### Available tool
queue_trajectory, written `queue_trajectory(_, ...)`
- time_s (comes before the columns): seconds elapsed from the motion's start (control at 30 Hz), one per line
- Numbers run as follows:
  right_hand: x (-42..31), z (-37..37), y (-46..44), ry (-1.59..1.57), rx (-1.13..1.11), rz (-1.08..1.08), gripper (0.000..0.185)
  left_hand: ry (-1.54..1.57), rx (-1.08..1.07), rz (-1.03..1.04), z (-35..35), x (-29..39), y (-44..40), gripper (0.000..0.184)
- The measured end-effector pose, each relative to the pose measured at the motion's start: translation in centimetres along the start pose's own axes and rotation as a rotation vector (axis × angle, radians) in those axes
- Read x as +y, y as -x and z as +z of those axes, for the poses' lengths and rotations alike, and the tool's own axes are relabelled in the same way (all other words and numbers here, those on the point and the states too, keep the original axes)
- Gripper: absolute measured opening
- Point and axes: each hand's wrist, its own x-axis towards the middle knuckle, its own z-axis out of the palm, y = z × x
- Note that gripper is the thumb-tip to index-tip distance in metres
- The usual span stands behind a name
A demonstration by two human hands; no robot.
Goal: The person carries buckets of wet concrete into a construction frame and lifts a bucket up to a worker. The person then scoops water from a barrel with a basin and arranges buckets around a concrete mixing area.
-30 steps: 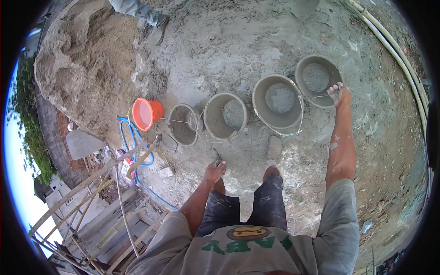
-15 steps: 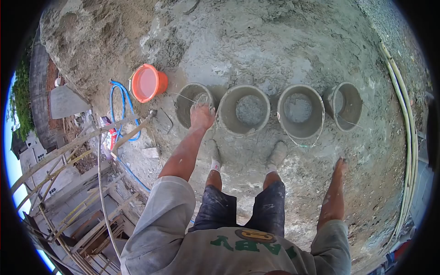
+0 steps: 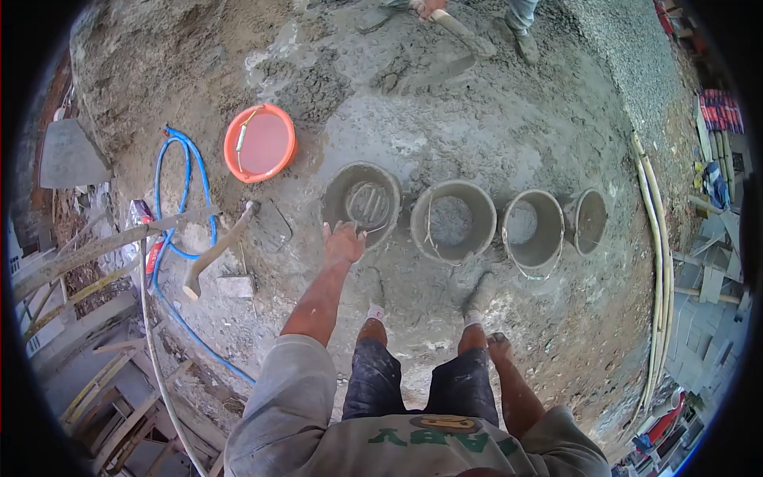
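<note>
My left hand [image 3: 343, 243] is at the near rim of the leftmost grey bucket [image 3: 327, 199], its fingers spread over the edge. Wet residue coats the ribbed bottom of this bucket, and its thin wire handle rests to the right of my fingers. My right hand [image 3: 499, 347] hangs beside my right knee, fingers loose, with nothing visible in it. To the right stand more mortar-caked grey buckets in a row: a second [image 3: 486, 238], a third [image 3: 554, 250] and a fourth [image 3: 591, 226]. Grey material lies in the bottoms of the second and third.
An orange bucket [image 3: 290, 155] of cloudy liquid stands at the left, near a blue hose [image 3: 187, 171] and a wooden tool handle [image 3: 214, 256]. Long poles [image 3: 658, 262] lie at the right. At the top, another person's hand [image 3: 431, 7] holds a long-handled tool [image 3: 457, 30].
My left hand has moved from over the leftmost bucket's opening to its near rim. My right hand has come in toward my knee. Another person with a tool now shows at the top.
</note>
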Motion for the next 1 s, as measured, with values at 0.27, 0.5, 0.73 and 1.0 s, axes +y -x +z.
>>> queue_trajectory(0.27, -17.1, -0.4, 5.4, -0.101, 0.096, -0.388, 0.035, 0.582, -0.137, -0.362, 2.8, -11.6, 15.3, 0.038)
queue_trajectory(0.5, -21.1, -2.0, 11.4, 0.195, 0.171, -0.451, 0.036, 0.610, -0.046, -0.490, -3.0, -19.1, 19.7, 0.036)
queue_trajectory(0.73, -18.1, -0.9, 9.2, 0.177, 0.139, -0.470, 0.035, 0.811, 0.156, -0.527, -4.3, -25.5, 17.9, 0.040)
queue_trajectory(1.0, -20.9, -5.4, 15.6, 0.280, 0.189, -0.446, 0.052, 1.254, 0.156, -0.595, -3.7, -20.8, 25.5, 0.031)
